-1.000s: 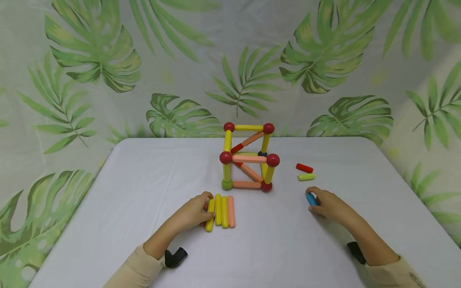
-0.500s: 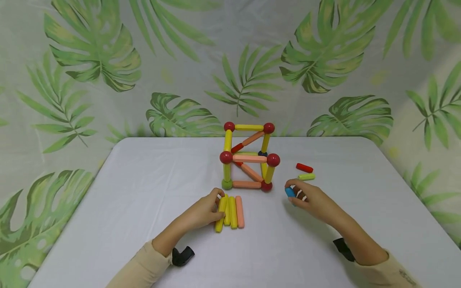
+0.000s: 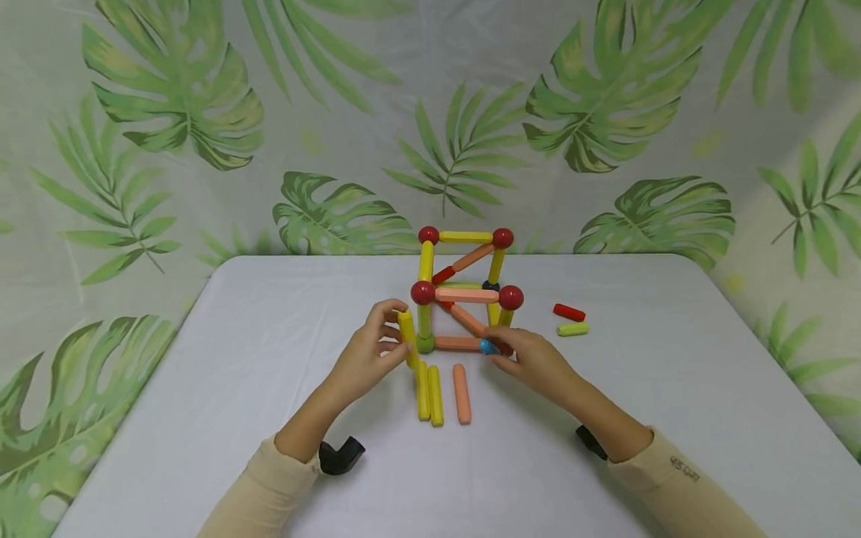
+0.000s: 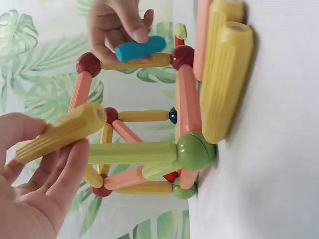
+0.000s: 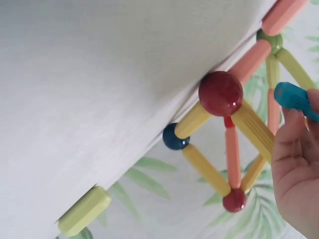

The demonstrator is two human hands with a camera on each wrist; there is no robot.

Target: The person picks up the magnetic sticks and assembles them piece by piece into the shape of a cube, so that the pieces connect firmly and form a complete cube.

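A box-shaped frame of rods and balls stands on the table, with red balls [image 3: 511, 297] at its upper corners and a green ball [image 3: 425, 344] low at the near left. My left hand [image 3: 366, 351] pinches a yellow rod [image 3: 407, 340], raised and tilted just left of the frame. In front of the frame's near right corner, my right hand [image 3: 538, 362] holds a short blue rod [image 4: 141, 48] between thumb and fingers. That hand partly hides the frame's lower right red ball [image 5: 221, 93]. Two yellow rods [image 3: 436, 396] and a pink rod [image 3: 461, 394] lie before the frame.
To the right of the frame lie a short red rod [image 3: 569, 312] and a short light green rod [image 3: 572, 329]. A leaf-patterned cloth [image 3: 336, 134] hangs behind the white table [image 3: 269, 314].
My left hand has lifted a yellow rod off the row and tilted it up beside the frame. The right hand has carried the blue rod left to the frame. The pink rod now lies farther right.
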